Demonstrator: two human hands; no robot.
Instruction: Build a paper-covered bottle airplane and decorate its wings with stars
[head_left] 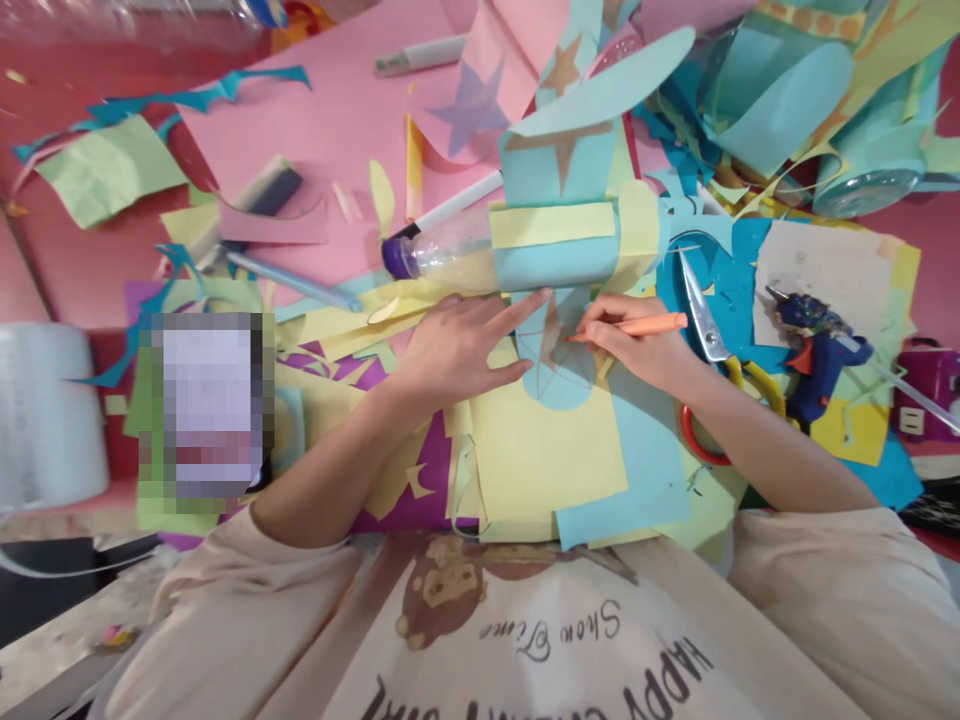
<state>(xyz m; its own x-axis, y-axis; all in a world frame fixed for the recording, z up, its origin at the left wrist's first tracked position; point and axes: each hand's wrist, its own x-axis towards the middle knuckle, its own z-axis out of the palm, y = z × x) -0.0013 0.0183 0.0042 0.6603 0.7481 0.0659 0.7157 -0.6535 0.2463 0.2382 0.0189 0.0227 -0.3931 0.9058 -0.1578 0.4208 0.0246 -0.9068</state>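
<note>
My right hand (634, 340) grips an orange marker (656, 324), its tip on a light blue paper piece (555, 385) with a rounded end. A star outline is drawn on that piece, partly coloured brown. Fingers spread, my left hand (472, 345) rests flat at the left side of the same piece. Under it lies a yellow sheet (555, 460). Just beyond my hands a clear plastic bottle (457, 250) with a purple cap lies on its side, wrapped in light blue and yellow paper. Another blue paper piece with a brown star (564, 160) sticks out behind the bottle.
Scissors (705, 310) with red and yellow handles lie beside my right forearm. Farther right is a blue glue gun (821, 360). A blurred-out phone-like object (206, 400) is at left. Markers, paper scraps and a purple star (469, 108) cover the pink sheet (337, 130).
</note>
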